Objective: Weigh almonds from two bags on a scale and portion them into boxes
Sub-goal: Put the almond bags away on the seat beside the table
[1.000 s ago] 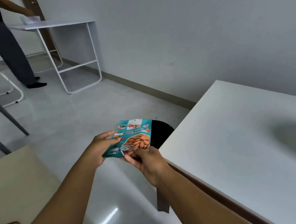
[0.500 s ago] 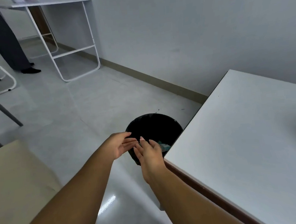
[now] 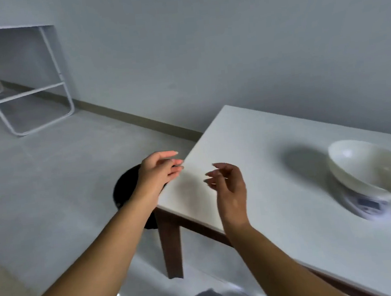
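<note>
A white bowl (image 3: 368, 169) sits tilted on a small white scale (image 3: 367, 205) at the right side of the white table (image 3: 261, 146). My left hand (image 3: 158, 173) hovers empty over the table's left corner, fingers loosely apart. Above the tabletop, my right hand (image 3: 229, 187) is empty too, with its fingers curled and spread. No almond bag or box is in view. The picture is blurred at the right.
A black bin (image 3: 127, 190) stands on the floor beside the table's left corner, partly hidden by my left arm. The table's brown leg (image 3: 171, 243) is below the corner. A white metal-framed table (image 3: 29, 92) stands far left by the wall.
The teal almond bag I held a second ago went into the black bin. Both hands, now empty, have moved right from the bin to the table, and the bowl and scale came into view.
</note>
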The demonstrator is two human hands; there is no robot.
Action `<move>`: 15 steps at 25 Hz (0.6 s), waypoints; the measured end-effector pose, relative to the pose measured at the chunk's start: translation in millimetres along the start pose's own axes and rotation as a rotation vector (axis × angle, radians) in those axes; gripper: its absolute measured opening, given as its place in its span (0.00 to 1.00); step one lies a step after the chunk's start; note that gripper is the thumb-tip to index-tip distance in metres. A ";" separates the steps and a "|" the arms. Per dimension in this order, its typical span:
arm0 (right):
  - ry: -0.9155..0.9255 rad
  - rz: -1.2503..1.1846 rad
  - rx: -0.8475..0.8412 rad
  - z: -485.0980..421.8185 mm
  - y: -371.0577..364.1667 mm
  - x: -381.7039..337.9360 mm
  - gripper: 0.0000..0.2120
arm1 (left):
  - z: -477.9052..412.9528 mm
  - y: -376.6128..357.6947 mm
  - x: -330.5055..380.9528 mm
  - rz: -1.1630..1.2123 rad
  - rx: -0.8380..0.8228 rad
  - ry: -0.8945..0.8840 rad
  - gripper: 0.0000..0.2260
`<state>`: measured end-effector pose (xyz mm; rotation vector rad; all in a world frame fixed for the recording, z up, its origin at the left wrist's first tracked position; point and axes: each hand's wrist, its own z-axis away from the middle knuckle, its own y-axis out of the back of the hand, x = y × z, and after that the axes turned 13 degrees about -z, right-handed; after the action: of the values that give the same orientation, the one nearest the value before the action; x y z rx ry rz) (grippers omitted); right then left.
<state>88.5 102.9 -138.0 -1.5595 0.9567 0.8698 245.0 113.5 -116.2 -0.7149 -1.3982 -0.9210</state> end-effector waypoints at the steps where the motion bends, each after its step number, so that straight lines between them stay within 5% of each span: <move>1: 0.071 0.122 0.006 2.6 34.5 -14.6 0.07 | 12.0 -26.0 0.6 -0.056 -0.047 -0.068 0.08; 5: 0.211 0.686 0.009 21.7 170.1 -64.8 0.12 | 62.2 -138.8 -17.6 -0.384 -0.210 -0.384 0.08; 9: 0.121 1.244 0.057 36.7 266.3 -89.9 0.21 | 92.7 -229.2 -41.5 -0.788 -0.375 -0.599 0.15; 12: 0.021 1.418 0.060 34.8 295.7 -107.4 0.28 | 106.9 -269.8 -51.0 -1.210 -0.331 -0.749 0.20; 15: 0.016 1.475 0.017 28.7 298.1 -110.6 0.28 | 106.9 -281.1 -50.8 -1.357 -0.280 -0.768 0.23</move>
<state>-229.7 111.0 -162.6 -0.6114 2.1339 1.7754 -48.9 74.4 -188.2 -0.2053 -2.5388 -2.0402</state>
